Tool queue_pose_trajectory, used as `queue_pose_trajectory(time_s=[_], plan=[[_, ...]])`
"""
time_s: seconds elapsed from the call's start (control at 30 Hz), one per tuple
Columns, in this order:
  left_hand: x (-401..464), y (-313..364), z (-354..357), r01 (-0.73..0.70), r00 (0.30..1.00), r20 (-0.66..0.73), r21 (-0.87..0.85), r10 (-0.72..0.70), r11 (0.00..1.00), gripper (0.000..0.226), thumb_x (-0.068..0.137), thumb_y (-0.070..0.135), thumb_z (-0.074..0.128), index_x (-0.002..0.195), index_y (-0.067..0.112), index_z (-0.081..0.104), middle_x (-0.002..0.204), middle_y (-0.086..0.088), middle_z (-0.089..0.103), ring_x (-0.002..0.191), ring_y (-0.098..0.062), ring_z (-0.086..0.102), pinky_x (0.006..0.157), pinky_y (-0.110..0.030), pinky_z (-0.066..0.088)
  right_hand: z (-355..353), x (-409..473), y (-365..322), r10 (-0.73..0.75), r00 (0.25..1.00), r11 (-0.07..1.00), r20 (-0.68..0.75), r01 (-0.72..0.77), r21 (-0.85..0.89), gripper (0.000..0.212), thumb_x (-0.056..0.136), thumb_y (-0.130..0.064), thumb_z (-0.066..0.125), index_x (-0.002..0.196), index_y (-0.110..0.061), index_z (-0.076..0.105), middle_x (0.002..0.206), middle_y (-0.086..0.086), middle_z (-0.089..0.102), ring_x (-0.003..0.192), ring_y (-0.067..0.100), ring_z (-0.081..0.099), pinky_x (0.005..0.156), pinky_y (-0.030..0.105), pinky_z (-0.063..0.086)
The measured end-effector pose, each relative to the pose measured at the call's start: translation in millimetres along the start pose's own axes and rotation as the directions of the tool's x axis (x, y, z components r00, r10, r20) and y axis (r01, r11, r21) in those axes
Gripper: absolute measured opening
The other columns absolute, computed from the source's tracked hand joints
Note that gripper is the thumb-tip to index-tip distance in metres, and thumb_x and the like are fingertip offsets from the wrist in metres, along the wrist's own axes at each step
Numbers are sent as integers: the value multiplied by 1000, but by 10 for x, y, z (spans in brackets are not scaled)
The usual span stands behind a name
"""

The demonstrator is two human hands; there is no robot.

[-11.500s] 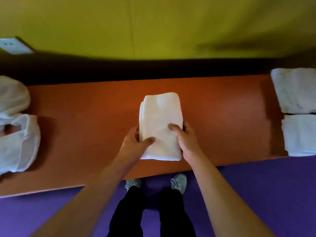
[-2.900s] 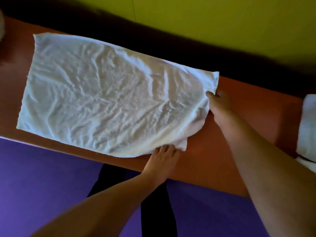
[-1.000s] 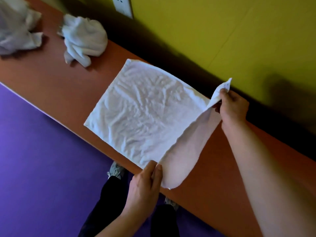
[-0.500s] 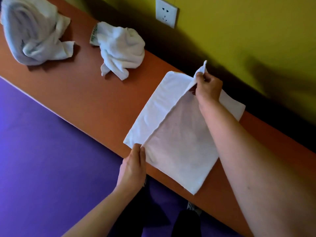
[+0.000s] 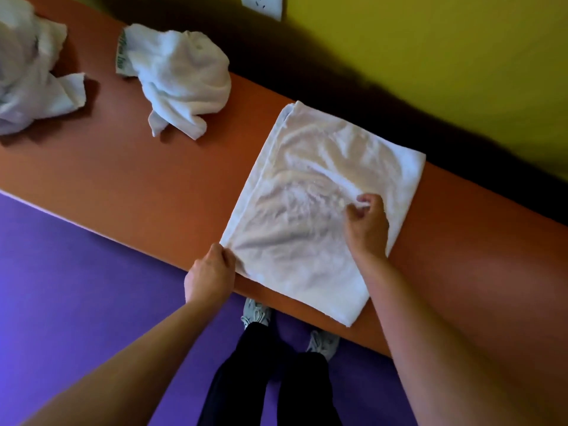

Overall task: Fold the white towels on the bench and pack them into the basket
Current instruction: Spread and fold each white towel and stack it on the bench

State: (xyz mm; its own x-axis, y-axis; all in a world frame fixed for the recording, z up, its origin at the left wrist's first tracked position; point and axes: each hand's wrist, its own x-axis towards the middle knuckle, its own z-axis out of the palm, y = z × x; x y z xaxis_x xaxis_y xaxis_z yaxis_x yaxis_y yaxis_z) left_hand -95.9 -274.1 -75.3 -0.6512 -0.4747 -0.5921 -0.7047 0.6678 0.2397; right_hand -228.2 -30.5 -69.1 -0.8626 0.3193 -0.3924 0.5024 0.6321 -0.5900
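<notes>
At the near left corner of the half-folded towel (image 5: 319, 210), the left hand (image 5: 209, 275) pinches the cloth, fingers (image 5: 222, 256) curled round the edge where it meets the front lip of the surface (image 5: 153, 192). Right hand (image 5: 367, 229) lies on top of the towel toward its right side, fingers curled and bunching a small ridge of fabric; it looks like a light pinch or a smoothing stroke, and I cannot tell which. Towel is doubled over, lying flat but wrinkled, set askew across the surface with one corner overhanging the front lip. Further left, apart from it, a crumpled towel (image 5: 178, 78) and a second crumpled towel (image 5: 27, 69) at the frame's edge wait unfolded. No basket in view. Judgement: first fold of this towel is done; further folds, two more towels and all packing remain, so the task is well short of finished. Compared with half a second ago: the right hand then held the far corner lifted in mid-fold with a strip of the lower layer exposed; now the upper layer lies edge to edge and that hand has come down onto the cloth.
</notes>
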Motion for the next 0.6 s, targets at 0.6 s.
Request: queue_pose_trajectory(time_s=[0.6], plan=[[-365, -66, 187, -2, 1000, 29, -257, 10, 966, 20, 102, 25, 49, 97, 6, 45, 86, -11, 57, 76, -34, 55, 58, -38, 42, -356, -1203, 1301, 347, 937, 925, 35, -348, 153, 24, 95, -33, 66, 102, -12, 56, 90, 3, 67, 76, 20, 66, 60, 34, 50]])
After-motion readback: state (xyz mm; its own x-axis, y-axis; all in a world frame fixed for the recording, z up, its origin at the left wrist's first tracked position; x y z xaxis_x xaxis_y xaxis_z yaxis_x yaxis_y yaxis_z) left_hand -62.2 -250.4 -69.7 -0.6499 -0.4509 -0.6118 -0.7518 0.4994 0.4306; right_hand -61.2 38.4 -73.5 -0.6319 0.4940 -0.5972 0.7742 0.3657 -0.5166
